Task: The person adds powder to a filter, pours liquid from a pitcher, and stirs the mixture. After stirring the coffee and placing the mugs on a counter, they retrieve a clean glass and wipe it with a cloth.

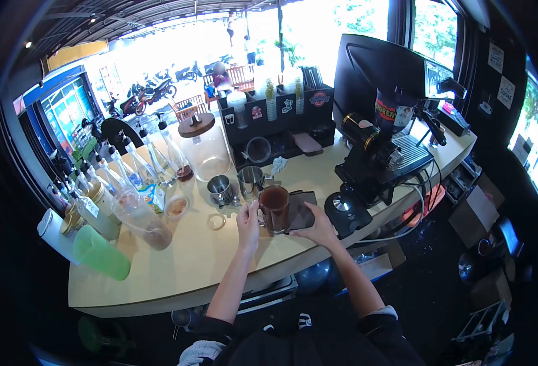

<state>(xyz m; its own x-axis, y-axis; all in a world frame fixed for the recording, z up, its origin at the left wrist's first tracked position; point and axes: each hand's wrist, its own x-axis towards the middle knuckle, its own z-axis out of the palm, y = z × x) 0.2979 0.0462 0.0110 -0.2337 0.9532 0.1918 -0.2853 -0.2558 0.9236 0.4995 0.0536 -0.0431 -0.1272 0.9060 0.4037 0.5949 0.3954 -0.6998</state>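
Note:
A clear glass mug (275, 208) of reddish-brown drink stands near the front edge of the counter. My left hand (248, 224) is closed on the mug's left side, fingers upright along the glass. To the right of the mug lies a dark, flat square pad (301, 207). My right hand (317, 227) is at the pad's right edge, thumb stretched toward the mug and apart from the fingers. Just behind the mug are a steel pitcher (251, 181) and a steel cup (221, 191).
An espresso machine (366, 140) and a round black device (345, 210) are on the right. Pump bottles (153, 152), a green cup (102, 253) and a clear jug (144, 222) line the left. A lidded dispenser (205, 146) and a black cup organizer (281, 116) stand behind.

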